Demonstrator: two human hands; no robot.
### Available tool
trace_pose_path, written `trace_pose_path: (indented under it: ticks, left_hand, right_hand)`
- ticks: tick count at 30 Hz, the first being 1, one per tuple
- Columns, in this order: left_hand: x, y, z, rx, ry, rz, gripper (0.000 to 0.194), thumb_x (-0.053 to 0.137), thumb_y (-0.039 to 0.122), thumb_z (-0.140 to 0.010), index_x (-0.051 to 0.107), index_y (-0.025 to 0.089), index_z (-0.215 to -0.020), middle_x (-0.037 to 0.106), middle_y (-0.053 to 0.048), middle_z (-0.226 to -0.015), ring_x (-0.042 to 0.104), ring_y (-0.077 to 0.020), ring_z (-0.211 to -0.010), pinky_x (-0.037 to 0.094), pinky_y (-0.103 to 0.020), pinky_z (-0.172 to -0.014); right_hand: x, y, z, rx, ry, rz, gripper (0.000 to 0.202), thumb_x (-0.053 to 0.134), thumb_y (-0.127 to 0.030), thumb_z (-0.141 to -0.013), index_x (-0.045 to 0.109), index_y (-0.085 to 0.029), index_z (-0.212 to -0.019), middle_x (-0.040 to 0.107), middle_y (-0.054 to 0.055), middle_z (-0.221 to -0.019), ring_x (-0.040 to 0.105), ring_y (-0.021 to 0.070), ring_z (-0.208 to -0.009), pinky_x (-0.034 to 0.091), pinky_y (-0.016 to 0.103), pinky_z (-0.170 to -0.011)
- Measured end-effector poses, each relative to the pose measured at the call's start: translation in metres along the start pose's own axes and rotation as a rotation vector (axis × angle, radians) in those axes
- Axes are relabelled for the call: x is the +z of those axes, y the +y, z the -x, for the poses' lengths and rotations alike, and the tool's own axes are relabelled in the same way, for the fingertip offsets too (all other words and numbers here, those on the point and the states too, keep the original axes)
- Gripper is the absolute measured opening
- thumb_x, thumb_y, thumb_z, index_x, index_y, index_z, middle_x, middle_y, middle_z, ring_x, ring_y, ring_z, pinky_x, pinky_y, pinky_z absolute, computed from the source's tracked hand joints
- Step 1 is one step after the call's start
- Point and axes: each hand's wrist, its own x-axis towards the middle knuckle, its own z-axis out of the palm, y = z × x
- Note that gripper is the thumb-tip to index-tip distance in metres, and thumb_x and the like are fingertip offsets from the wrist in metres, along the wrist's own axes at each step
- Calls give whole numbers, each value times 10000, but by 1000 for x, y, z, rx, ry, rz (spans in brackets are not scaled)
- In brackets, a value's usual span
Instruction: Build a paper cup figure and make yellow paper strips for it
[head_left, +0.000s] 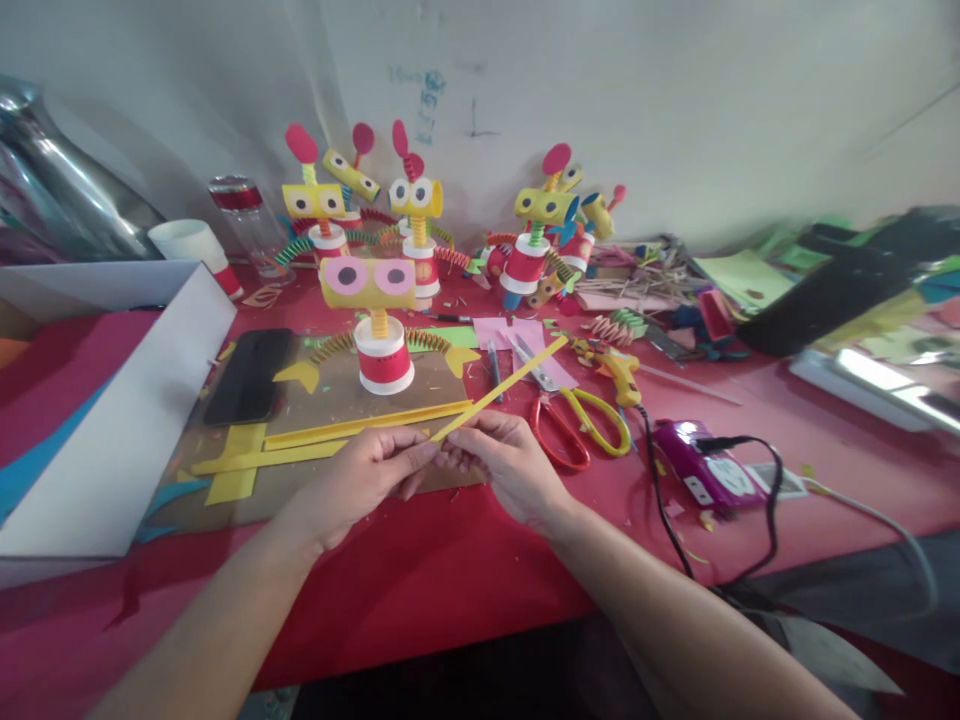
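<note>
A narrow yellow paper strip [517, 377] slants up and to the right from between my hands. Its lower end is pinched by my left hand [382, 468] and my right hand [499, 458], whose fingertips are close together. Just behind them, a folded yellow strip [360, 424] and a crossed yellow piece [240, 465] lie on a brown cardboard sheet [450, 472]. On the same sheet stands a paper-cup figure [385, 366] with a yellow tube head, pink eyes and coiled arms. Scissors [581, 400] with red and yellow handles rest to the right of my right hand.
More cup figures [525, 262] stand along the wall. A black phone [251, 377] and white box [135, 400] are at left. At right are a yellow glue gun [621, 378], a purple power strip [709, 465] with cables, and a black bottle [840, 285].
</note>
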Motion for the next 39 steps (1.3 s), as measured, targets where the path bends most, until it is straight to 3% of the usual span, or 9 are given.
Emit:
trace_pose_path:
  ticks: [3, 8, 16, 20, 25, 29, 32, 35, 39]
  left_hand:
    - [1, -3, -1, 24, 29, -30, 371, 540, 518, -892, 632, 180, -768, 440, 55, -556, 335, -90, -544, 297, -244, -554]
    - [2, -5, -3, 20, 54, -32, 360, 544, 516, -888, 673, 180, -869, 377, 59, -540, 271, -104, -527, 219, -260, -493]
    - [3, -1, 1, 41, 112, -149, 365, 575, 491, -876, 605, 183, -682, 280, 65, -542, 213, -94, -525, 178, -258, -487]
    - [4, 1, 2, 70, 139, -218, 367, 547, 529, -882, 684, 195, -820, 318, 54, -570, 233, -99, -535, 186, -250, -479]
    - [3, -2, 3, 67, 192, -187, 406, 521, 563, -883, 710, 204, -861, 268, 58, -539, 218, -104, -514, 165, -254, -469]
    - [2, 0, 4, 51, 229, -205, 368, 561, 523, -872, 752, 209, -883, 307, 54, -510, 249, -104, -516, 180, -252, -477]
    - [2, 3, 5, 67, 228, -199, 309, 590, 475, -867, 774, 231, -912, 450, 48, -518, 364, -104, -537, 281, -236, -508]
    - [3, 4, 4, 121, 209, -159, 254, 611, 415, -864, 781, 241, -939, 675, 20, -713, 573, -149, -742, 436, -247, -701]
    - [4, 1, 3, 127, 280, -215, 259, 624, 406, -855, 786, 222, -938, 757, -9, -891, 640, -209, -897, 474, -291, -825]
  right_hand:
    - [0, 1, -1, 7, -27, -24, 125, 728, -315, -750, 753, -194, -742, 660, -4, -640, 529, 95, -589, 400, 241, -592]
    - [-3, 4, -4, 16, -32, -46, 128, 739, -315, -736, 754, -190, -712, 643, -7, -614, 505, 89, -563, 374, 238, -568]
    - [-5, 4, -6, 42, -3, -44, 143, 748, -338, -694, 750, -196, -679, 623, -15, -577, 482, 90, -546, 362, 235, -555]
    - [-6, 1, -7, 82, 16, -36, 213, 721, -361, -705, 699, -187, -585, 612, -13, -563, 472, 81, -524, 341, 227, -523]
    - [-6, 1, -6, 72, 11, -56, 218, 732, -375, -709, 703, -192, -595, 616, -20, -581, 480, 72, -527, 348, 218, -531]
    - [-6, 1, -5, 32, 9, -33, 161, 744, -362, -691, 734, -206, -653, 628, -20, -574, 495, 86, -533, 368, 228, -538]
    - [-5, 0, -5, 18, 23, -33, 153, 724, -334, -696, 727, -200, -622, 625, -18, -552, 499, 82, -512, 367, 227, -526]
    - [-5, 0, -5, 43, 19, -45, 193, 690, -324, -717, 709, -189, -581, 623, -15, -548, 497, 71, -487, 355, 221, -508]
    - [-3, 1, -5, 45, -15, -70, 154, 710, -319, -706, 735, -182, -642, 647, -3, -597, 536, 82, -538, 377, 220, -530]
